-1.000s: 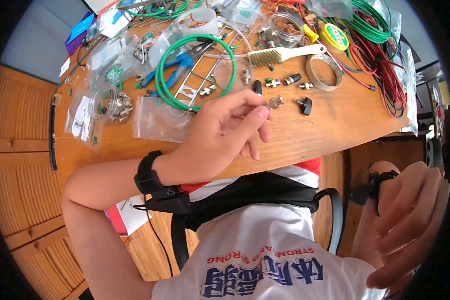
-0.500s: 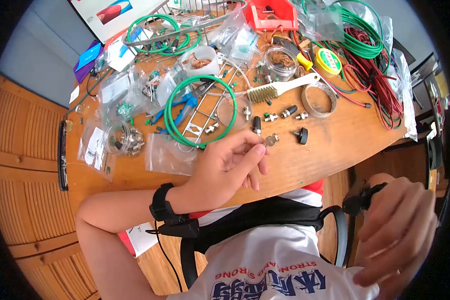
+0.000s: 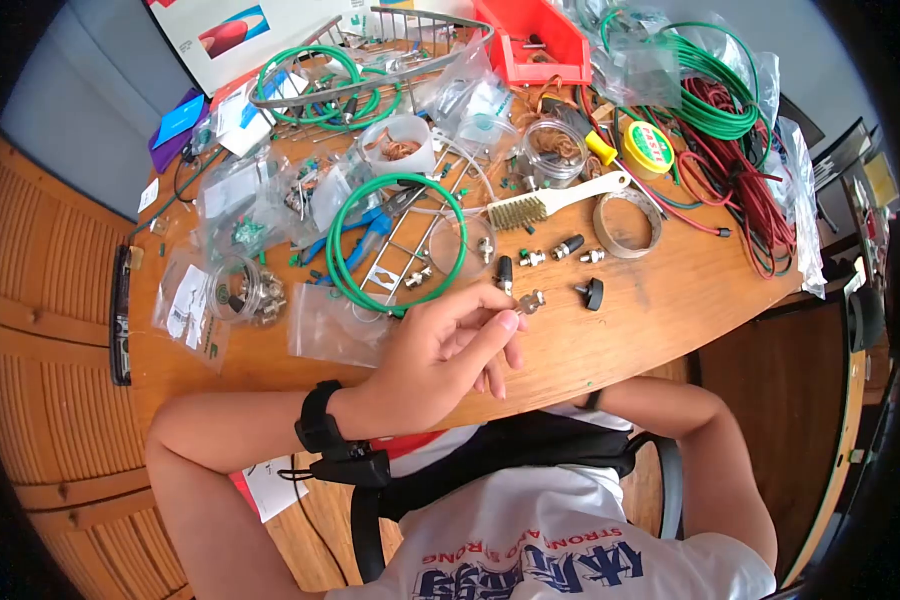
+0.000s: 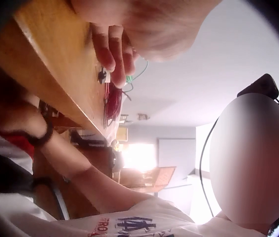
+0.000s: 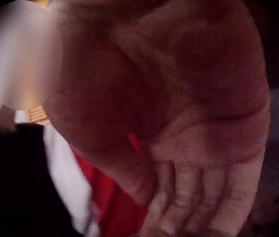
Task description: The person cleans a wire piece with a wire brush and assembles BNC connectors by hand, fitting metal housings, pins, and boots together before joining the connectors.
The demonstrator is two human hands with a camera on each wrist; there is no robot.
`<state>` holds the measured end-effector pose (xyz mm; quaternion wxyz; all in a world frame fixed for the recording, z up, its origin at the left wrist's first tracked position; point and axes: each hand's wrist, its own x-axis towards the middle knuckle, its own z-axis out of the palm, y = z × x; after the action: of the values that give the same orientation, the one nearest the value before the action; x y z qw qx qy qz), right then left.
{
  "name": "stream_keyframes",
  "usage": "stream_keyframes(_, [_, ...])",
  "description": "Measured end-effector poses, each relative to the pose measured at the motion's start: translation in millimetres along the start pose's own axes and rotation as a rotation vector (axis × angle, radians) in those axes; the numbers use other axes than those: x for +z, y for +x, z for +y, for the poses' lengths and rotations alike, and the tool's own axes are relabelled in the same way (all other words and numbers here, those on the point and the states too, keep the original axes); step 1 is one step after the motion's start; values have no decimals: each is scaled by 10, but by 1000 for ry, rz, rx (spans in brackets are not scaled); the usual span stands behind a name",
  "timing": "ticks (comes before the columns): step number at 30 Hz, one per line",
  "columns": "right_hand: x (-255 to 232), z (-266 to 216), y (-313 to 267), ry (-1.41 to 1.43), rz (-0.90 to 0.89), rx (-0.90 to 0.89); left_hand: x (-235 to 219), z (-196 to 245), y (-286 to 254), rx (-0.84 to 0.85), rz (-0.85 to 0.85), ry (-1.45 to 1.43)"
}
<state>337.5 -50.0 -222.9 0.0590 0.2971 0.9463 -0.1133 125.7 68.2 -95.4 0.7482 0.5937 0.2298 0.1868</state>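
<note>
My left hand [image 3: 440, 350] is over the front part of the wooden table, pinching a small silvery BNC connector [image 3: 532, 301] between thumb and forefinger; its other fingers curve loosely below. Just beyond the fingertips stands a connector with a black boot [image 3: 505, 272]. To the right are a black knob-like piece [image 3: 594, 294] and several more metal connectors [image 3: 592, 256]. The table edge hides my right hand in the head view. In the right wrist view that hand [image 5: 179, 113] shows a dim palm with relaxed fingers and nothing held, near red and white cloth.
A green cable coil [image 3: 335, 245], a brush [image 3: 560, 200], a tape ring [image 3: 600, 225] and a yellow-lidded tin [image 3: 650, 147] lie beyond the hand. Bags and a jar of connectors [image 3: 238, 290] crowd the left; red cables [image 3: 740, 195] the right. A red bin [image 3: 545, 68] stands behind.
My right hand has dropped from the right side to below the table edge by the lap. The left hand keeps its pinch on the connector. The head view has shifted, showing more of the table's back.
</note>
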Motion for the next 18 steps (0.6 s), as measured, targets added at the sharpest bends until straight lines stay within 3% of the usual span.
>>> stream_keyframes(6, [22, 205, 13, 4, 29, 36, 0, -53, -15, -5, 5, -21])
stream_keyframes(10, [83, 583, 374, 26, 77, -3, 19, -5, -22, -40, 12, -61])
stream_keyframes(18, [193, 867, 593, 98, 89, -34, -20, -16, 10, 2, -34, -12])
